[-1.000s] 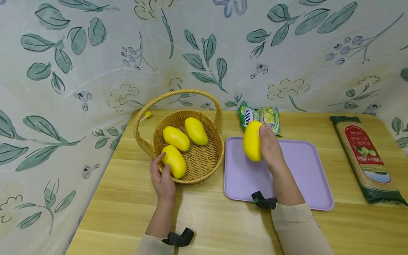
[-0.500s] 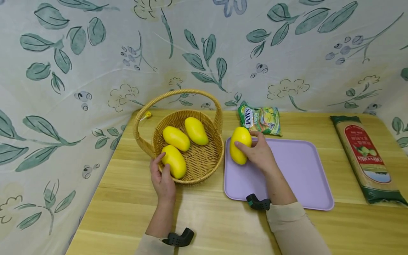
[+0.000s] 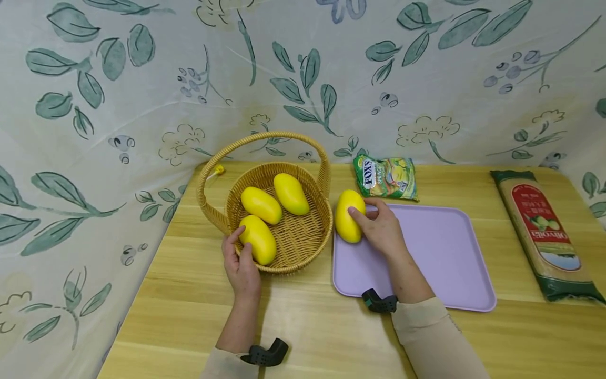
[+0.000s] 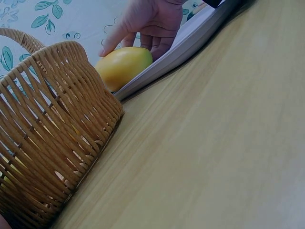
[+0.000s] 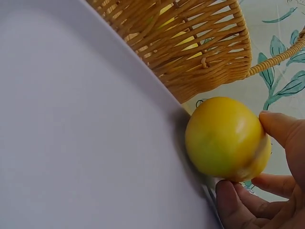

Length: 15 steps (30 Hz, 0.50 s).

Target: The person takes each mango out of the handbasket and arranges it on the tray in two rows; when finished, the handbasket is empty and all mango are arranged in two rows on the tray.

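My right hand (image 3: 381,229) holds a yellow mango (image 3: 349,217) between thumb and fingers at the left end of the lilac tray (image 3: 435,258). In the right wrist view this mango (image 5: 226,138) is seen end-on, low at the tray's edge; whether it touches the tray I cannot tell. Left of it stands a round wicker basket (image 3: 303,258) with a tall handle, and three mangoes (image 3: 291,195) lie inside. My left hand (image 3: 243,271) grips the basket's front-left rim, its fingertips close against the nearest mango (image 3: 259,242).
Behind the tray lies a green candy bag (image 3: 385,178). A long pasta packet (image 3: 544,231) with a red label lies at the table's right side. A small yellow-tipped object (image 3: 219,169) is behind the basket handle. Patterned cloth (image 3: 303,79) covers the wall.
The right hand has carried the mango left and lower, from over the tray's middle to its left edge beside the basket. My left hand and the basket stay put.
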Motion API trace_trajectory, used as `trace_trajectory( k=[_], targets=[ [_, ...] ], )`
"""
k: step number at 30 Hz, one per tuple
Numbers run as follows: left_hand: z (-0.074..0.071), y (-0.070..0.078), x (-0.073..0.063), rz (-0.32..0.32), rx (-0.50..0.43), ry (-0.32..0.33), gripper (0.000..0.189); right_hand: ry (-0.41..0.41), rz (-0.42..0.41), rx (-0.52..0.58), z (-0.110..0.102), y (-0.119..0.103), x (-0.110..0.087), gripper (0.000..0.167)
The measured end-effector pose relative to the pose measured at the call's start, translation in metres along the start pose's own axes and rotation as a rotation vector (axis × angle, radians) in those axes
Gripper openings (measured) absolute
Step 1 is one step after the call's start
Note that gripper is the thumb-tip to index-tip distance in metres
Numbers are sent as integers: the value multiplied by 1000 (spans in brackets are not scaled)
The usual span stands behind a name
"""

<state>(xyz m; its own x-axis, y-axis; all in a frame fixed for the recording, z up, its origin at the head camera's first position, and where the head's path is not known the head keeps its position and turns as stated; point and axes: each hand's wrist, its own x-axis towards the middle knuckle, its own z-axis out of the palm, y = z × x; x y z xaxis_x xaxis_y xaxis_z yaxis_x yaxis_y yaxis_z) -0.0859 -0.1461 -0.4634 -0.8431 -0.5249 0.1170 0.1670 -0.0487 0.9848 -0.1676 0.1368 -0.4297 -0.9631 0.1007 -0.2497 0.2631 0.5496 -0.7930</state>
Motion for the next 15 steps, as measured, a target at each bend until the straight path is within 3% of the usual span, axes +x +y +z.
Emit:
trace_trajectory(
  k=[9,15],
  targets=[
    [0,0,0,1,4,3,36,-3,8,72,3,0,1,70],
    [0,-1,0,-6,2,-3,36,0,-5,35,4,3,3,69]
  ],
)
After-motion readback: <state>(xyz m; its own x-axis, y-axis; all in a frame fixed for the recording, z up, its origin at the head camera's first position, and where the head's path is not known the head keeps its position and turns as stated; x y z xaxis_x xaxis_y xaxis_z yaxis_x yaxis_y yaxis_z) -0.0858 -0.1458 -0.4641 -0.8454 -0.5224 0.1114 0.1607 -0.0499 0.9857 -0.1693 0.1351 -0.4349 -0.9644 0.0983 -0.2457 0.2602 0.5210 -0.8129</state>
